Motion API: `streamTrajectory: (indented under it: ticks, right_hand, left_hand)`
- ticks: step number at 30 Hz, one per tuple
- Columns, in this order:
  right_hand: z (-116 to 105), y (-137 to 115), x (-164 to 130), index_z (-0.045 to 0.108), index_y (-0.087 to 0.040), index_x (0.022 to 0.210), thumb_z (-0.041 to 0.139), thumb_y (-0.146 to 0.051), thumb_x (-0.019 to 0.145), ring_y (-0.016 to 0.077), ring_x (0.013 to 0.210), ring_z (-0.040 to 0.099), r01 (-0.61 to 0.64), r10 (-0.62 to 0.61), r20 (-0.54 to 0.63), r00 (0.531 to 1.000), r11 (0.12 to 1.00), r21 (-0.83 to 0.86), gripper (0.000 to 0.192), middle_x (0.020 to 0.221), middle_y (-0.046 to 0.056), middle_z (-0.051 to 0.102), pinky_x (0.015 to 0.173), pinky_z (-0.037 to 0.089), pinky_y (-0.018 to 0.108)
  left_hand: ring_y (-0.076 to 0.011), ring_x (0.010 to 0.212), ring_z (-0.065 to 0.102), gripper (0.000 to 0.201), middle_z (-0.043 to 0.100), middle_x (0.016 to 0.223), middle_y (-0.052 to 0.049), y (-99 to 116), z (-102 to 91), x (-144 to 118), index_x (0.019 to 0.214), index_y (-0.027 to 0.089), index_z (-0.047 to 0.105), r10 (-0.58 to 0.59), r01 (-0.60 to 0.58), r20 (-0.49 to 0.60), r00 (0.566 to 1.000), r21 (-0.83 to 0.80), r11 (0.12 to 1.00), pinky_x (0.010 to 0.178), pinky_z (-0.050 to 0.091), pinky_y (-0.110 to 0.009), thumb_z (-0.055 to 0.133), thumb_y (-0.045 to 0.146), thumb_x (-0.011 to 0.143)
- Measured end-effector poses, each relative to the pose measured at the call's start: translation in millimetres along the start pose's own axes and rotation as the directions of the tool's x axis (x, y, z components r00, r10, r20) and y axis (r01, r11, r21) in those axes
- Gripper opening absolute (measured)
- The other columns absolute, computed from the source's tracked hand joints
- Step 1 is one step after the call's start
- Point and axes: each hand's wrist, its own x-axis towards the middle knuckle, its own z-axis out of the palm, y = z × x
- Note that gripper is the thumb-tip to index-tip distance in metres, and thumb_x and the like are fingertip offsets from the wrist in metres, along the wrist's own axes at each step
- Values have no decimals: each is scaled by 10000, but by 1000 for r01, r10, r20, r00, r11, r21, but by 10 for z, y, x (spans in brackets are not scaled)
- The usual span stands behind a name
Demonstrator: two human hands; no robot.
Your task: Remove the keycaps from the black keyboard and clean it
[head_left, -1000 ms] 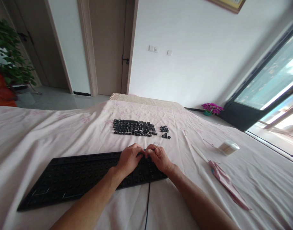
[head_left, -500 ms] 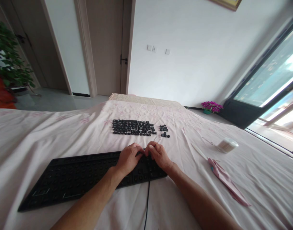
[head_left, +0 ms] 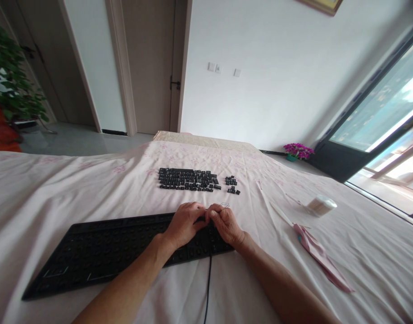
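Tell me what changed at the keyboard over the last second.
Little changed. The wire puller in the right hand tipped up, then came back down flat past the far edge of the keyboard. The left hand stayed beside it on the right end. The loose keys, jar and cloth did not move.

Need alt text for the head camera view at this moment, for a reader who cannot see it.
Both hands, left hand and right hand, meet at the right end of a black keyboard stripped of its keycaps, the right pinching a thin wire tool. The keyboard lies on a pink bedsheet; beyond it sit rows of loose keycaps.
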Motion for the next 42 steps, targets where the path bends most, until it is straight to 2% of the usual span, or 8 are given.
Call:
streamTrajectory:
  ticks: [8, 14, 17, 21, 25, 31, 38, 42]
  right_hand:
    - [24, 12, -53, 555, -203, 731, 347, -403, 975, 156, 679, 582, 91, -93, -49, 995, 995, -26, 379, 706, 32, 607, 700, 461, 288]
    - [32, 17, -87, 549, -197, 686, 335, -413, 978, 160, 686, 590, 91, -79, -173, 982, 994, 61, 421, 712, 42, 587, 694, 487, 295]
    - [38, 13, -78, 551, -198, 670, 348, -402, 977, 163, 692, 595, 101, -86, -180, 980, 992, 76, 420, 715, 44, 595, 692, 487, 297]
    - [26, -35, -58, 621, -204, 782, 358, -370, 978, 168, 736, 608, 102, -98, -153, 983, 995, 18, 368, 771, 47, 637, 727, 482, 299]
    - [-2, -80, -59, 658, -221, 905, 386, -321, 969, 185, 810, 604, 156, -167, -157, 973, 984, -81, 297, 841, 49, 670, 790, 466, 324]
    - [1, -68, -68, 677, -257, 998, 419, -278, 953, 215, 900, 580, 184, -232, -193, 953, 954, -238, 263, 928, 47, 701, 875, 437, 387]
    - [20, -55, -63, 642, -252, 1082, 449, -242, 952, 212, 968, 597, 278, -312, -137, 940, 935, -220, 233, 998, 49, 699, 888, 451, 382]
    - [1, -43, -54, 624, -237, 1109, 446, -199, 949, 200, 931, 598, 328, -362, -179, 915, 925, -192, 242, 975, 51, 683, 846, 469, 369]
  left_hand:
    - [-183, 936, 589, 225, 657, 986, -18, 7, 40, 39, 851, 250, 686, -13, 13, -25, 1000, -4, 1000, 866, 420, -283, 490, 336, 922]
    - [-190, 928, 606, 159, 677, 956, -10, 46, 21, 43, 886, 257, 674, -33, 31, -12, 999, -86, 996, 842, 435, -276, 537, 336, 895]
    - [-192, 907, 613, 161, 684, 931, -10, 38, 36, 48, 870, 246, 670, -54, 52, -20, 998, -88, 995, 824, 439, -277, 539, 338, 891]
    - [-189, 874, 626, 161, 697, 897, -6, 2, 67, 46, 863, 238, 669, -100, 94, -51, 994, -107, 990, 793, 446, -269, 529, 312, 891]
    - [-176, 917, 636, 131, 708, 956, 10, -25, 78, 26, 936, 249, 656, -155, 134, -96, 983, -191, 972, 824, 456, -260, 541, 254, 873]
    - [-174, 969, 632, 240, 696, 1017, 17, -50, 90, 20, 1048, 262, 596, -188, 160, -124, 974, -207, 965, 863, 459, -272, 589, 187, 821]
    - [-177, 948, 637, 245, 691, 996, 5, -62, 81, 27, 1069, 250, 575, -209, 183, -115, 971, -202, 962, 845, 465, -277, 587, 235, 825]
    - [-175, 902, 645, 302, 691, 934, 15, -66, 86, 16, 1062, 245, 576, -232, 202, -120, 965, -224, 954, 827, 470, -279, 619, 179, 771]
